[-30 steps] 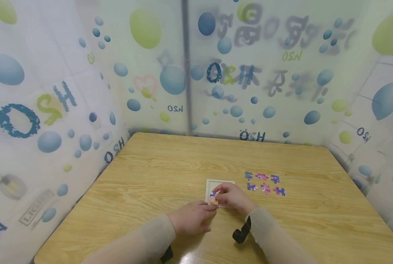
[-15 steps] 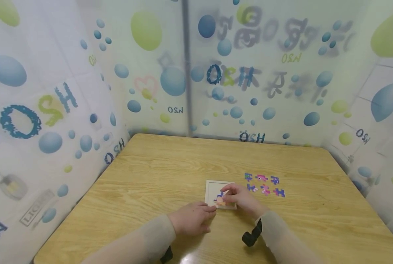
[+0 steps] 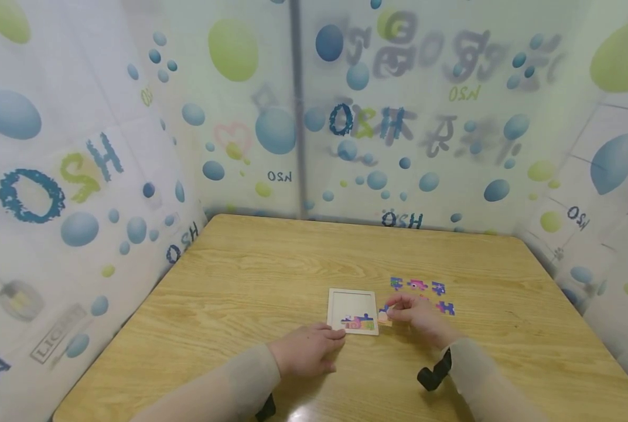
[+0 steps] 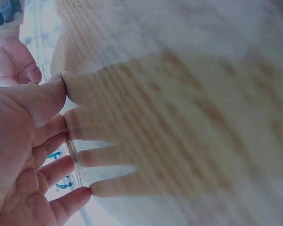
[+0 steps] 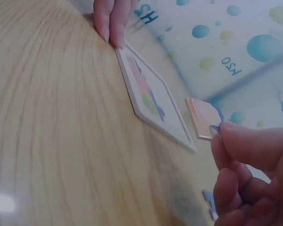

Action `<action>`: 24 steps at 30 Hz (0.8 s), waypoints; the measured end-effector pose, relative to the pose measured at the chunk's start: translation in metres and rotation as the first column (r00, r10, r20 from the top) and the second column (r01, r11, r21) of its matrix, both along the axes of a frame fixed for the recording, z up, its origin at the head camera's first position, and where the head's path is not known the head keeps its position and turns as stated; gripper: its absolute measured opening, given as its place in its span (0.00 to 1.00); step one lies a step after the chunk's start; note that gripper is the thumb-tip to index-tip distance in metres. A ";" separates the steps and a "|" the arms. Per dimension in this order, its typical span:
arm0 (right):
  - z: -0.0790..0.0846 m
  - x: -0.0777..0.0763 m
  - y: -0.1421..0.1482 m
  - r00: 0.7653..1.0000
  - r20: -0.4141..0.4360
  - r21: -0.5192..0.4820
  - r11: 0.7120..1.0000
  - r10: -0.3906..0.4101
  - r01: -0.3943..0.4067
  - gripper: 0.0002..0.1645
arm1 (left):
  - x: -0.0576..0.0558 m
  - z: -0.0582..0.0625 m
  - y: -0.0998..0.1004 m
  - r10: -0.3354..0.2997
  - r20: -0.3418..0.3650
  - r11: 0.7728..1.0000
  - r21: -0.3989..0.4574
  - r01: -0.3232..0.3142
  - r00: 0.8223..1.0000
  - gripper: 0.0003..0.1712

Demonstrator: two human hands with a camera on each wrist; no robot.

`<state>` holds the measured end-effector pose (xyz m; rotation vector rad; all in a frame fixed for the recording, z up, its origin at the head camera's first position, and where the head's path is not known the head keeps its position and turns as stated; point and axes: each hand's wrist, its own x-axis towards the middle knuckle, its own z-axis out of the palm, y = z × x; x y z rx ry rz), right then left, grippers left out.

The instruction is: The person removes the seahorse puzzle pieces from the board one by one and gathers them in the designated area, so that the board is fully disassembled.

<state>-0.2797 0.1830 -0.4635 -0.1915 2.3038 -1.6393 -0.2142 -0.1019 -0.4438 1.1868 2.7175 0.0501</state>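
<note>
My right hand (image 3: pixel 416 316) pinches an orange-and-blue jigsaw piece (image 5: pixel 203 117) between thumb and finger, just right of the pale puzzle frame (image 3: pixel 331 305). Inside the frame, joined pink, green and blue pieces (image 3: pixel 357 322) lie along its near side; the rest of the board is bare. My left hand (image 3: pixel 309 349) lies with fairly straight fingers, fingertips touching the frame's near-left corner. In the left wrist view, the left hand's fingers (image 4: pixel 56 170) are spread against the tabletop.
Several loose jigsaw pieces (image 3: pixel 417 285) lie in rows on the wooden table (image 3: pixel 251 264), right of the frame; my right hand covers some of the nearer row. Behind the table hangs a patterned curtain (image 3: pixel 240 123).
My right hand has moved right, out of the frame, with the orange-and-blue jigsaw piece, uncovering the joined pieces inside. The left hand has stayed in place.
</note>
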 end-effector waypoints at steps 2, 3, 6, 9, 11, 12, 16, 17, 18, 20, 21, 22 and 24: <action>0.001 0.001 0.006 1.000 0.002 0.024 1.000 -0.014 0.014 0.13 | 0.000 -0.001 0.000 0.004 0.003 1.000 0.003 -0.004 1.000 0.34; 0.001 0.001 0.009 1.000 0.002 0.034 0.999 -0.019 0.019 0.13 | 0.000 -0.001 0.000 0.005 0.003 1.000 0.004 -0.005 1.000 0.34; 0.002 0.002 0.016 1.000 0.008 0.051 0.998 -0.029 0.029 0.12 | -0.001 -0.002 0.000 0.009 0.000 1.000 0.005 -0.009 1.000 0.34; 0.001 0.002 0.022 0.999 0.014 0.062 0.997 -0.037 0.036 0.12 | -0.001 -0.003 0.000 0.003 -0.010 1.000 0.001 -0.003 1.000 0.34; 0.000 0.002 0.025 0.998 0.024 0.070 0.996 -0.052 0.050 0.11 | -0.001 -0.003 0.000 -0.001 -0.015 1.000 -0.002 0.001 1.000 0.33; 0.000 0.002 0.026 0.998 0.030 0.072 0.996 -0.056 0.054 0.11 | -0.001 -0.003 0.000 -0.002 -0.014 1.000 -0.002 0.002 1.000 0.33; -0.002 0.003 0.028 0.997 0.028 0.139 0.988 -0.070 0.065 0.10 | -0.001 -0.003 0.000 0.002 0.000 1.000 -0.001 -0.002 1.000 0.33; -0.003 0.004 0.028 0.997 0.024 0.161 0.985 -0.072 0.068 0.10 | -0.001 -0.002 0.000 0.005 0.007 1.000 0.000 -0.005 1.000 0.33; -0.003 0.004 0.028 0.997 0.020 0.184 0.980 -0.079 0.074 0.10 | -0.001 -0.002 0.000 0.006 0.012 1.000 0.001 -0.006 1.000 0.33; -0.003 0.004 0.027 0.996 0.011 0.223 0.971 -0.094 0.089 0.09 | 0.000 -0.002 0.000 0.006 0.013 1.000 0.000 -0.006 1.000 0.33; -0.004 0.004 0.027 0.996 0.005 0.234 0.968 -0.091 0.088 0.09 | 0.000 -0.002 0.000 0.006 0.013 1.000 -0.001 -0.006 1.000 0.33; -0.004 0.004 0.027 0.995 0.001 0.246 0.964 -0.099 0.095 0.09 | 0.000 -0.002 0.000 0.007 0.015 1.000 0.000 -0.007 1.000 0.33; -0.003 0.004 0.026 0.994 -0.002 0.272 0.957 -0.107 0.104 0.09 | -0.001 -0.002 0.001 0.005 0.012 1.000 -0.002 -0.005 1.000 0.33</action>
